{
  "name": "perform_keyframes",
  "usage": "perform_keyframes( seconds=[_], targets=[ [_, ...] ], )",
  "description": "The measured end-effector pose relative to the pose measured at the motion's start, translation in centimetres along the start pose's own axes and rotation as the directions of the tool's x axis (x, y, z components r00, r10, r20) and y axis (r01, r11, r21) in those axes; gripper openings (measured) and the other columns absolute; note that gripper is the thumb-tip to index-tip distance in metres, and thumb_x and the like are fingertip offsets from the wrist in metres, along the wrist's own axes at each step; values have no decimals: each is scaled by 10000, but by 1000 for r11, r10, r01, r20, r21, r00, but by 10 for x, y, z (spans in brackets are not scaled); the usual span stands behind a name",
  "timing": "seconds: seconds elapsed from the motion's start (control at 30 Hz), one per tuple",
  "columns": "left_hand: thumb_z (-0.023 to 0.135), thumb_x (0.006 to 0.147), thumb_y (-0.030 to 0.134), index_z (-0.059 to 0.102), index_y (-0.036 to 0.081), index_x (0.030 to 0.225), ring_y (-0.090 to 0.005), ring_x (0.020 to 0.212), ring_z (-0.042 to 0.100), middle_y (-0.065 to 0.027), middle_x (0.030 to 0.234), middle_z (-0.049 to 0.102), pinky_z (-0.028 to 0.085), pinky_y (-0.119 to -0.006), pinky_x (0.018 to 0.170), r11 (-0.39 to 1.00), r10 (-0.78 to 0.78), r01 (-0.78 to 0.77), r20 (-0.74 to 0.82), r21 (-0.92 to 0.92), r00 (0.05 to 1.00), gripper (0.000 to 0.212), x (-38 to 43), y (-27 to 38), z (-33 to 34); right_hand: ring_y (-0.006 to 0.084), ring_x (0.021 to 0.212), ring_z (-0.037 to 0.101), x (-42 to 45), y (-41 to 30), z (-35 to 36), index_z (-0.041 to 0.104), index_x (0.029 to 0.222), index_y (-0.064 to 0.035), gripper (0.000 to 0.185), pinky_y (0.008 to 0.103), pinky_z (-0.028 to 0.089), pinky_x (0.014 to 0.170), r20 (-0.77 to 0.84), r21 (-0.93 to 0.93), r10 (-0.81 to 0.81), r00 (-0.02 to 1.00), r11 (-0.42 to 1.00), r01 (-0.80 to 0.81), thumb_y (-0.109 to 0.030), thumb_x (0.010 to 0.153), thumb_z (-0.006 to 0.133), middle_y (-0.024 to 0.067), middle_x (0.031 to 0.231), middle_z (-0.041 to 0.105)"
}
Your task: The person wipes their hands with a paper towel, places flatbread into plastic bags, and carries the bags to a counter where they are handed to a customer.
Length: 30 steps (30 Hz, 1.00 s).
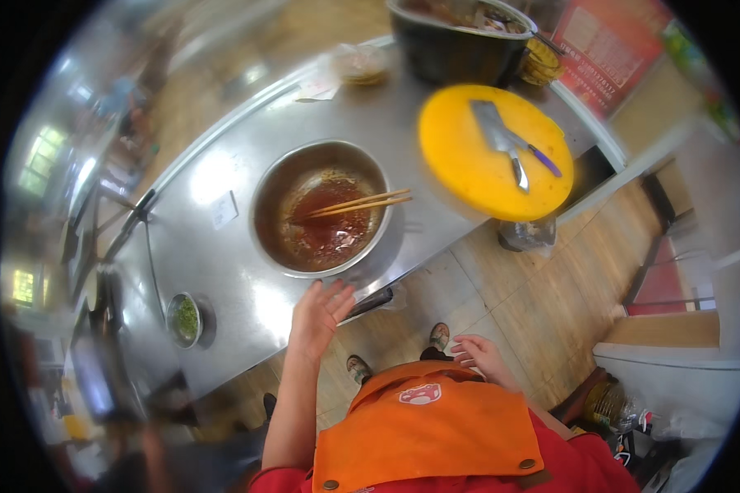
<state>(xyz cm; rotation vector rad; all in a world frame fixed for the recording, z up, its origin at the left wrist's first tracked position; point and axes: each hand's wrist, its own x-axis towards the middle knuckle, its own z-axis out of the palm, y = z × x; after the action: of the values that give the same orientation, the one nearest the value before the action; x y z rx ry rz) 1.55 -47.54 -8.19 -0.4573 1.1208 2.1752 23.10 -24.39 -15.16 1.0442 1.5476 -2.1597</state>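
My left hand [322, 313] reaches over the near edge of a stainless steel counter [234, 271], fingers apart and holding nothing. Its fingertips are just below the rim of a large metal bowl [258, 229]; whether they touch it I cannot tell. Reddish-brown sauce [327, 234] covers the bowl's bottom, and a pair of wooden chopsticks [364, 204] leans in it against the right rim. Beside my apron, my right hand [478, 357] hangs over the floor with loosely bent fingers and nothing in it.
A yellow round cutting board [450, 160] at the right carries a cleaver [490, 126] and a purple-handled knife [546, 161]. Behind it stands a big dark pot [456, 58]. A small bowl of chopped greens [186, 318] sits at the left. A black handle [373, 302] juts from the counter's front edge.
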Motion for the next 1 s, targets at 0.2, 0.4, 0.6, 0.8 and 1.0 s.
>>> perform_keyframes(
  seconds=[0.2,0.4,0.6,0.8,1.0],
  targets=[
    [437,841,198,327,-16,1123,-364,1070,425,-247,1129,396,420,-398,869,969,25,-38,-59,-243,998,371,34,-25,21,122,704,555,20,-25,-90,513,1040,-26,267,236,458,611,-99,-34,-13,995,999,10,-208,857,442,81,875,589],
    [407,805,126,373,-26,1069,-342,1018,472,-230,1106,438,442,-391,852,943,121,-168,-175,-287,977,307,46,-30,33,114,700,560,43,-55,-100,513,1038,-26,265,226,458,605,-83,-53,8,997,999,-12,-204,851,453,79,874,595],
    [428,725,51,374,-28,1039,-316,995,467,-189,1088,428,431,-415,864,930,168,-227,-216,-289,962,328,51,-32,36,109,727,553,67,-96,-52,505,1056,-19,280,220,452,622,149,-131,27,988,991,-8,-207,856,447,83,910,585],
    [403,703,2,400,-64,1006,-304,979,475,-156,1054,442,425,-460,859,878,201,-334,-369,-342,907,311,39,-67,56,141,795,548,84,-154,-2,437,1133,-5,361,246,453,682,426,-190,38,904,981,48,-247,865,435,114,988,550],
    [410,711,6,412,-71,1016,-281,1017,461,-152,1072,459,372,-437,923,817,264,-415,-379,-401,887,314,1,-122,93,177,798,563,96,-163,28,346,1156,-5,424,276,489,645,578,-195,15,816,973,120,-271,848,468,120,991,533]
  ],
)
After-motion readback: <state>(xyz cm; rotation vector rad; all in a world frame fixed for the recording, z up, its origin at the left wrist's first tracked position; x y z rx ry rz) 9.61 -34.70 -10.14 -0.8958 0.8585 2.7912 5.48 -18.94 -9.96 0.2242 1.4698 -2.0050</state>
